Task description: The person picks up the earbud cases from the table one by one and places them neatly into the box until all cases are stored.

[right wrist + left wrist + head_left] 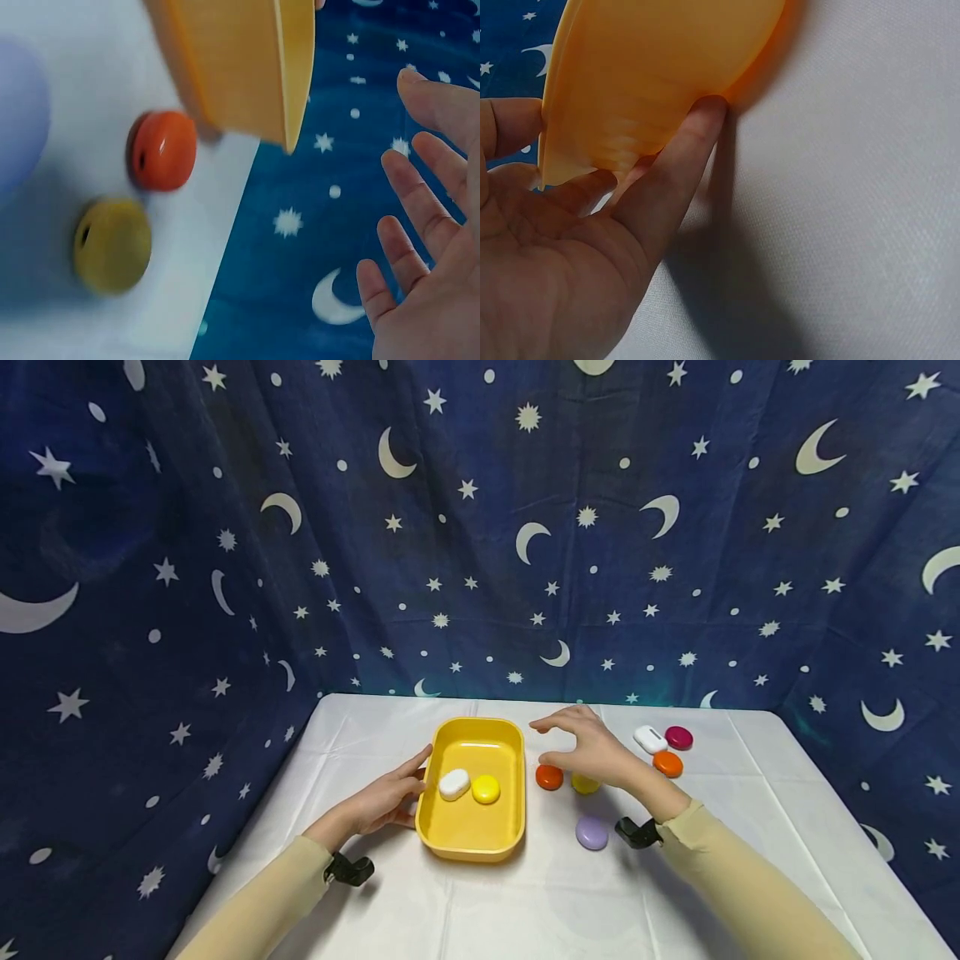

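A yellow rectangular tray [471, 852] with rounded corners holds a white oval piece [453, 785] and a glossy yellow round piece [486, 789]. My left hand [382, 802] touches the tray's left side; in the left wrist view its fingers [675, 165] lie against the outer wall. To the tray's right, my right hand [592, 747] hovers with fingers spread and curved, holding nothing. Beneath it lie a red-orange round piece [549, 777] and another yellow piece [586, 784], partly hidden in the head view. Both show a small dark slot in the right wrist view.
A lilac round piece [592, 833] lies nearer me, below the right hand. Farther right, a white piece [649, 739] with a dark slot, a crimson piece [678, 737] and an orange piece [667, 765] sit grouped. A star-patterned curtain [480, 568] stands behind the white-covered table [540, 902].
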Demonstrator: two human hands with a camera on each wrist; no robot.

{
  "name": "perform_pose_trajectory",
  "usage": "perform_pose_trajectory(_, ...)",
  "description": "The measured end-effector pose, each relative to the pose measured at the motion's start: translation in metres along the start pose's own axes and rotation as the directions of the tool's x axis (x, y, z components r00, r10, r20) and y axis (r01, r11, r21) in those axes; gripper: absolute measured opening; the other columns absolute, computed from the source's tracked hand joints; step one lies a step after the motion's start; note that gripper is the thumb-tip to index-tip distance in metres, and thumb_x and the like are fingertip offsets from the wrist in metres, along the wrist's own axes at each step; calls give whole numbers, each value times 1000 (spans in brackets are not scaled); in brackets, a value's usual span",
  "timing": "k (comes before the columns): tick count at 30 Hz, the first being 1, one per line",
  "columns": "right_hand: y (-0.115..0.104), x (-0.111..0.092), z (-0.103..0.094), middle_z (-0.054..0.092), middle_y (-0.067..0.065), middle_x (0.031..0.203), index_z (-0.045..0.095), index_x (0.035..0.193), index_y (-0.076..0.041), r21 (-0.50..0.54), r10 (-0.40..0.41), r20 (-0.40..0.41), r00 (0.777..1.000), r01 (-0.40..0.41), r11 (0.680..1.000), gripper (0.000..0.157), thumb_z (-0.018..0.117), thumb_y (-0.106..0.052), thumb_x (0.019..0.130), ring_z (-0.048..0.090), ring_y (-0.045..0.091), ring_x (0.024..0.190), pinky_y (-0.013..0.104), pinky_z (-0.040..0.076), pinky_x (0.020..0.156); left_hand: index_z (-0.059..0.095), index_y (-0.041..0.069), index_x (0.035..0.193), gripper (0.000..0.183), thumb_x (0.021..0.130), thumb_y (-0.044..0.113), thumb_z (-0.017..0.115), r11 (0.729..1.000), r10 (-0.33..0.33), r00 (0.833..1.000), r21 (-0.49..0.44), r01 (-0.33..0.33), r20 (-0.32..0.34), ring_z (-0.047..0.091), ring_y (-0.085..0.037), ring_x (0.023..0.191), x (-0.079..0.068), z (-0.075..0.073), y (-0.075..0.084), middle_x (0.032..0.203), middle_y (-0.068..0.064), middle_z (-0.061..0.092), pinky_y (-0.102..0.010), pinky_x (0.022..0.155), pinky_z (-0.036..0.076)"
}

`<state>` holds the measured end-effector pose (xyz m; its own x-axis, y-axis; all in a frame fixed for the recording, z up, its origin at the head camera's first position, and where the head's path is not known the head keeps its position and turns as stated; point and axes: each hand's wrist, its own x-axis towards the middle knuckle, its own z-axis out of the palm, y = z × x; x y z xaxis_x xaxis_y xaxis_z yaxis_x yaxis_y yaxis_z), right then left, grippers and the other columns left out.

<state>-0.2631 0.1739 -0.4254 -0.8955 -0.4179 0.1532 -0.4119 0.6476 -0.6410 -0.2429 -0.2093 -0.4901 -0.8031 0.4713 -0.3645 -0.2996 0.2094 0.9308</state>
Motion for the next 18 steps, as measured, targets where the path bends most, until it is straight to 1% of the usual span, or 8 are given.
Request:
perform_pose_trajectory(5, 19, -16, -18, 64, -8, 125, 68, 133, -32, -15, 31, -43, 999, -31, 999, 51, 83, -35, 85, 39, 24, 130, 62, 39, 106, 9, 37, 165, 76, 103, 15, 48, 1000, 8, 1000, -2, -8, 5, 63, -33, 113, -1, -1, -1, 169, -20, 10, -43, 80, 61)
perform_pose_trajectory(12, 53, -40, -45, 66, 2, 127, 66, 137, -23, -44, 58, -115, 992, -63, 997, 54, 83, -34, 87, 37, 32, 133, 65, 35, 104, 10, 38, 165, 76, 104, 15, 48, 1000, 10, 1000, -2, -10, -8, 62, -34, 115, -1, 0, -1, 169, -19, 12, -45, 81, 61)
perform_pose_trajectory(14, 62, -46, -51, 66, 5, 128, 66, 137, -21, -51, 77, -132, 988, -85, 995, 55, 82, -36, 87, 36, 33, 133, 65, 35, 103, 11, 38, 165, 76, 104, 15, 48, 1000, 11, 1000, -4, -11, -11, 62, -33, 114, 0, 0, -1, 169, -19, 12, -45, 81, 61)
perform_pose_trajectory(18, 78, -58, -64, 62, 10, 137, 64, 139, -15, -49, 143, -151, 978, -152, 987, 60, 80, -42, 88, 33, 37, 135, 65, 34, 102, 11, 39, 165, 75, 104, 14, 48, 1000, 10, 1000, -10, -10, -9, 63, -34, 113, 1, 0, -1, 169, -20, 12, -45, 82, 61)
